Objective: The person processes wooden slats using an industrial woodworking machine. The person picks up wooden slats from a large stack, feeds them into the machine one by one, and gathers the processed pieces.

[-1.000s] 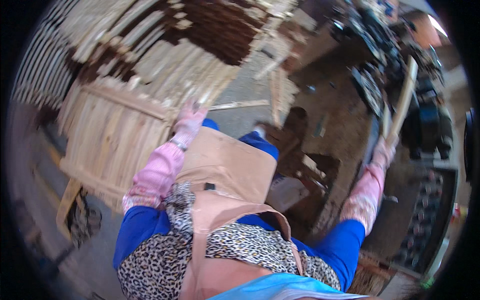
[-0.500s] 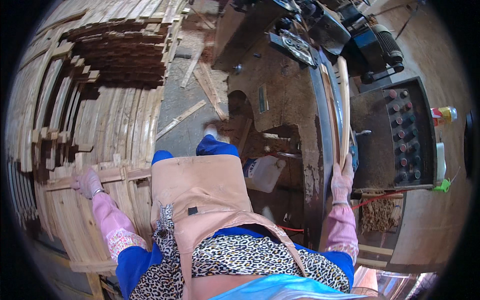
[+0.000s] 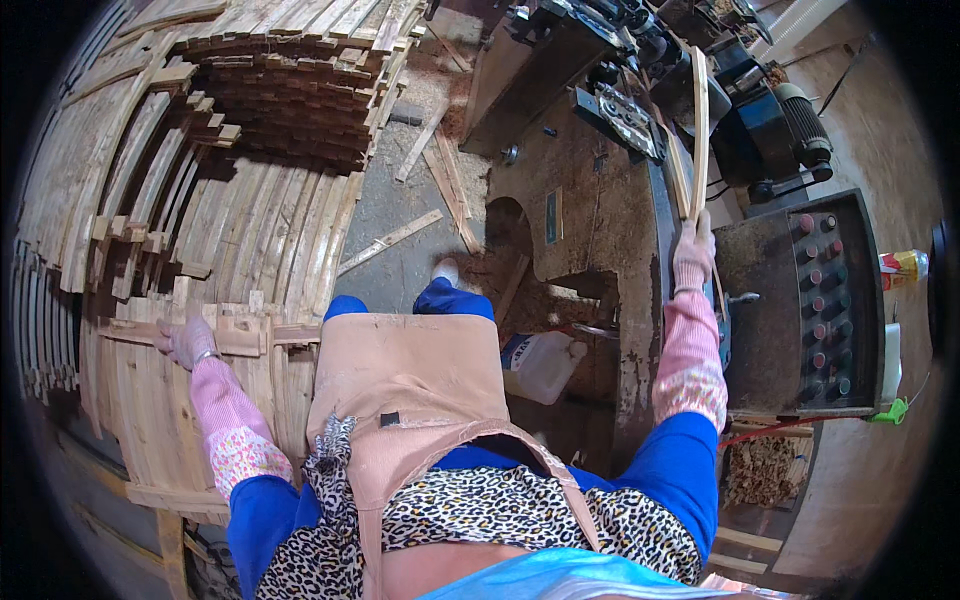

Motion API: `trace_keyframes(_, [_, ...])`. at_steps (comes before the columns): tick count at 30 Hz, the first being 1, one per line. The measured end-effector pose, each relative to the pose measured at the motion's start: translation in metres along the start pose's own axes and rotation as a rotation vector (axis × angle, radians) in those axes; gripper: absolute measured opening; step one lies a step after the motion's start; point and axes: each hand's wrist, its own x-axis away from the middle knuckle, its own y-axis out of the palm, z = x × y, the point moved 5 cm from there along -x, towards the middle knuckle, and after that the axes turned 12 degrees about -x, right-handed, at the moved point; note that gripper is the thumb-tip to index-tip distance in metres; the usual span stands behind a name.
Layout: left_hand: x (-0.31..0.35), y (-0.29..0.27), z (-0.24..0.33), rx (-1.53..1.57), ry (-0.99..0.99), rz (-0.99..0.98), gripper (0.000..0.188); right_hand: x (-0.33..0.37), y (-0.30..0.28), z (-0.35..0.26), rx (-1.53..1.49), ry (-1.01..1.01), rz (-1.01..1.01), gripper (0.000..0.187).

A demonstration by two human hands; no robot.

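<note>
My left hand (image 3: pixel 188 342), in a pale pink glove, is closed around a short wooden strip (image 3: pixel 238 338) lying crosswise on a stack of boards (image 3: pixel 150 410). On the right, my gloved right hand (image 3: pixel 694 250) grips the near end of a long, narrow wooden strip (image 3: pixel 701 125). This strip extends away along the bed of a woodworking machine (image 3: pixel 600 190), its far end tilted up beside the machine head. A second narrow strip (image 3: pixel 677 165) lies along the bed, just left of it. Part of my right fingers is hidden behind the hand.
Tall piles of wooden strips (image 3: pixel 280 225) fill the left side. Loose offcuts (image 3: pixel 395 240) lie on the floor ahead. Right of the machine bed stands a control panel (image 3: pixel 820 300) with several buttons, and beyond it a motor (image 3: pixel 800 120). A white plastic jug (image 3: pixel 548 365) sits beneath the machine.
My right hand has moved forward along the machine bed with the strip, whose far end now reaches farther away. My left hand stays on its strip. The whole view has shifted slightly.
</note>
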Motion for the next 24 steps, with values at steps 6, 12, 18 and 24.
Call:
trace_keyframes(6, [-0.031, 0.05, -0.034, -0.055, -0.044, 0.035, 0.108, 0.129, -0.089, 0.064, 0.123, -0.108, -0.21, 0.048])
trace_keyframes(12, [-0.009, 0.03, -0.045, 0.025, -0.098, 0.019, 0.112, 0.185, -0.135, 0.081, -0.056, -0.029, -0.101, 0.039])
trace_keyframes(18, [0.011, 0.024, -0.085, 0.946, 0.084, 0.0, 0.086, 0.053, -0.036, 0.051, -0.167, -0.344, -0.117, 0.042])
trace_keyframes(24, [0.115, -0.082, -0.03, 1.237, 0.38, 0.048, 0.084, -0.009, 0.006, -0.012, 0.163, -0.156, -0.179, 0.039])
